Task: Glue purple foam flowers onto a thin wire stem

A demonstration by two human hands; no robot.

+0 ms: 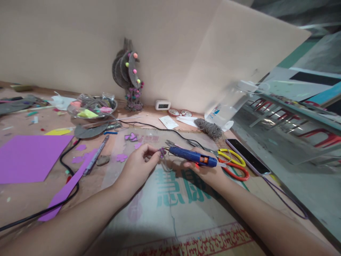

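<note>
A blue hot glue gun [186, 155] lies in the grip of my right hand [204, 170], its nozzle pointing left and a small red light glowing on it. The fingers of my left hand [144, 161] pinch a small purple foam piece [162, 152] with a grey cord [166, 166] hanging from it. The nozzle tip is right at that piece; whether they touch, I cannot tell. Purple foam flowers [122, 157] and a grey-edged purple shape [131, 137] lie beyond my left hand. Under both hands spreads a printed sheet [149, 213].
Red and yellow scissors [237, 172] and a phone [247, 156] lie at right, near the table edge. Purple foam sheet [32, 156], a pen [97, 154] and a black cable [64, 160] are left. Behind stand a filled bowl [114, 108], a clock [162, 105], grey yarn [209, 128] and a plastic bottle [226, 106].
</note>
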